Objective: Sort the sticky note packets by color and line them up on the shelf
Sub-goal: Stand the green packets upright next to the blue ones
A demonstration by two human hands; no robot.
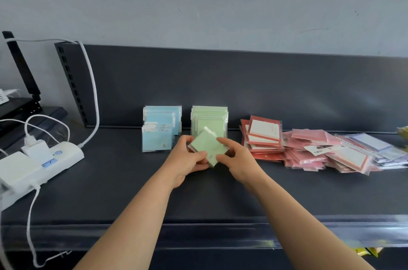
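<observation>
Both hands, left (187,159) and right (237,159), closed their grip on a tilted pale green plastic-wrapped sticky note packet (206,148) above the dark grey metal shelf (132,192); upright green stack (209,120) just behind, blue stack (161,128) beside

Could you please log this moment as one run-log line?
both hands: left hand, right hand hold green packet | lined up: blue row, green row | unsorted: red and pink pile
</observation>
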